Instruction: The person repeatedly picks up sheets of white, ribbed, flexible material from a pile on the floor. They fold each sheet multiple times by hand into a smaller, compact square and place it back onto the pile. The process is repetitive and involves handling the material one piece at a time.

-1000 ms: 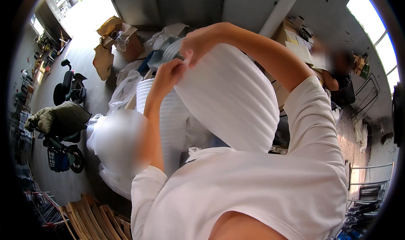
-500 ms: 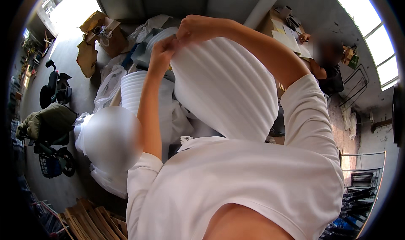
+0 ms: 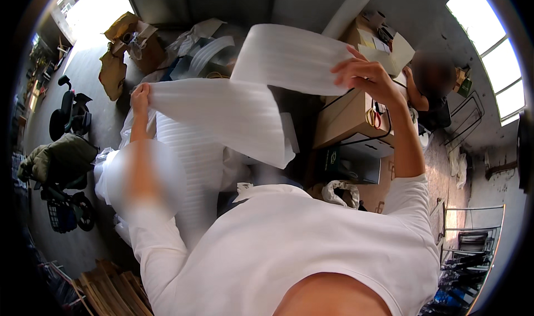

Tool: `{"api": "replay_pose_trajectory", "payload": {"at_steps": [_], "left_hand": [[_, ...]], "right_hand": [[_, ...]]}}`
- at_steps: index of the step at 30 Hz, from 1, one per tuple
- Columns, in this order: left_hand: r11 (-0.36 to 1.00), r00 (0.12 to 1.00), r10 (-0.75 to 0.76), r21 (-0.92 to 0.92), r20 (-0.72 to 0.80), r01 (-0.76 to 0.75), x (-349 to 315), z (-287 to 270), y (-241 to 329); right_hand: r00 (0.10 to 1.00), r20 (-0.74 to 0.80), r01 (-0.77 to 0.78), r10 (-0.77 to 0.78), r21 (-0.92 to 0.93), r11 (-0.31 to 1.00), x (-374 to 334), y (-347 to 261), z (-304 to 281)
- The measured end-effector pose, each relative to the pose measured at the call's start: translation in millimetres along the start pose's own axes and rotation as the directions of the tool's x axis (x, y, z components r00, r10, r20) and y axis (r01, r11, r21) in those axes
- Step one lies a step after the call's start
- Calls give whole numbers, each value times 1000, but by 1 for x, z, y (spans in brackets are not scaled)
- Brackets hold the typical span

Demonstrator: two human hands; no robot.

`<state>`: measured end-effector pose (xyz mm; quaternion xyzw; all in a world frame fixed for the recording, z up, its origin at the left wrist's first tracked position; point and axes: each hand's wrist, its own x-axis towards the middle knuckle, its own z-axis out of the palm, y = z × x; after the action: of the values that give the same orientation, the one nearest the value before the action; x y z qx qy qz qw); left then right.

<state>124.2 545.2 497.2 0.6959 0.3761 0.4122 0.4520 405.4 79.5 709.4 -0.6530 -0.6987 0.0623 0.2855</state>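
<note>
A long strip of white ribbed foam sheet (image 3: 222, 107) spreads in front of me. At its left end my left hand (image 3: 141, 97) pinches the edge with closed fingers. A second white foam length (image 3: 295, 57) rises toward the right; whether both are one folded sheet or two pieces, I cannot tell. My right hand (image 3: 367, 77) is at the right end of this length, fingers stretched and spread over it, not wrapped round it. Below the strip lies more ribbed white foam (image 3: 186, 141). A blurred patch covers part of my left forearm and a white bundle.
At right, a person (image 3: 425, 93) sits by a table with papers (image 3: 400, 55); scissors (image 3: 373, 117) hang by a brown box (image 3: 339, 118). A torn carton (image 3: 146, 52) stands back left, a mobility scooter (image 3: 69, 166) left, cardboard sheets (image 3: 108, 288) low left, a metal rack (image 3: 475, 249) right.
My hands were together at the foam's upper edge; they have moved far apart, left hand left and down, right hand right and down. The upright foam panel now stretches out sideways.
</note>
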Motion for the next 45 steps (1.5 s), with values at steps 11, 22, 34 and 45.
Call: {"api": "replay_pose_trajectory", "payload": {"at_steps": [11,22,34,45], "left_hand": [[979,981,-123,182,151,95,2,-37,-23],[810,600,556,-213,576,-546,-120,193,226],[912,420,395,-294,817,-286,-172,298,259],[876,359,451,-327,817,-356,-267,396,316]], "right_hand": [[770,-450,-516,454,-18,857,-129,-8,-59],[971,-193,-170,144,-124,978,32,12,95],[850,-502,-389,162,-389,835,-109,39,-29],[954,-89,-289,286,-520,804,-174,71,-80]]}}
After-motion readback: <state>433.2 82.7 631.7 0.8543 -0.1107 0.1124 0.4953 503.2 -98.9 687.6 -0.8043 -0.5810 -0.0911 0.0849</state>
